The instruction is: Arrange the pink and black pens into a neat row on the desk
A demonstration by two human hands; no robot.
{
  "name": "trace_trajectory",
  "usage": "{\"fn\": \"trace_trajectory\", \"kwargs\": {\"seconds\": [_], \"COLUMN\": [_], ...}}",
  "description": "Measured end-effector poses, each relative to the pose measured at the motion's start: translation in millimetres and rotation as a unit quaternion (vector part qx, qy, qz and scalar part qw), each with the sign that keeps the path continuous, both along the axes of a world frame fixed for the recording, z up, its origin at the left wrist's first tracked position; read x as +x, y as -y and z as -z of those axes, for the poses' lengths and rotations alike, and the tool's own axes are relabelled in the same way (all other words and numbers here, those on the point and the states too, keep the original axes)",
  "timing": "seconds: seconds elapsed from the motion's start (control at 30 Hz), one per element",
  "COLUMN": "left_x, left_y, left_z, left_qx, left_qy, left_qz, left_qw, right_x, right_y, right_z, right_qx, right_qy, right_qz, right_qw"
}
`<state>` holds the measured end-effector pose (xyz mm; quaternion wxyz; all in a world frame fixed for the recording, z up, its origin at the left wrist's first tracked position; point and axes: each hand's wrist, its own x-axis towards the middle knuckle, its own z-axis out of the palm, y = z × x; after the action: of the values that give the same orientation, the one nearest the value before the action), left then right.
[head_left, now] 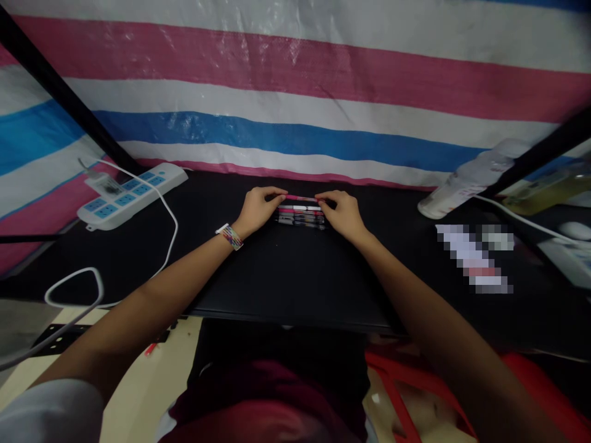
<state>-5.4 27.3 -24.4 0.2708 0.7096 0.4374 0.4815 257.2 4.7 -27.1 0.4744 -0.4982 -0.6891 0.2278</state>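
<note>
A pink pen (301, 198) lies crosswise between my two hands at the far side of the black table. My left hand (262, 208) pinches its left end between thumb and fingers. At the other end, the thumb and fingertips of my right hand (342, 212) close on the pen. Just on the near side of it, several more pens (302, 216) lie side by side in a row, some white or pink, others dark or clear. The ends of that row are partly hidden by my hands.
A white power strip (133, 195) with a plugged-in charger and a looping white cable (173, 227) is at left. To the right stand a pale bottle (462, 184) and a bottle of yellowish liquid (545, 187), near a blurred-out packet (471, 258). A striped sheet (295, 92) hangs behind the table (295, 277).
</note>
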Motion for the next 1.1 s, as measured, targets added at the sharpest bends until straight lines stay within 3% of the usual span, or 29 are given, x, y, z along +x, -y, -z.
{"fn": "trace_trajectory", "kwargs": {"seconds": [0.3, 0.57, 0.7, 0.87, 1.1], "left_x": [-3.9, -0.6, 5.7, 21.3, 30.6], "left_y": [-9.7, 6.4, 10.2, 15.7, 19.5], "left_z": [13.5, -4.0, -4.0, -3.1, -4.3], "left_qx": [0.032, -0.007, -0.026, -0.073, -0.092], "left_qy": [-0.086, -0.145, -0.047, 0.064, 0.100], "left_qz": [0.002, -0.016, -0.012, 0.046, 0.050], "left_qw": [0.996, 0.989, 0.998, 0.994, 0.989], "right_x": [-1.9, -4.1, -6.8, -22.1, -32.8], "right_y": [3.2, 7.0, 3.2, -1.4, -1.2], "right_z": [3.0, 3.3, 6.1, 11.2, 14.2], "right_qx": [-0.011, 0.029, 0.020, -0.031, -0.043], "right_qy": [0.074, 0.156, 0.058, -0.122, -0.187], "right_qz": [0.004, 0.038, 0.065, 0.058, 0.038], "right_qw": [0.997, 0.987, 0.996, 0.990, 0.981]}}
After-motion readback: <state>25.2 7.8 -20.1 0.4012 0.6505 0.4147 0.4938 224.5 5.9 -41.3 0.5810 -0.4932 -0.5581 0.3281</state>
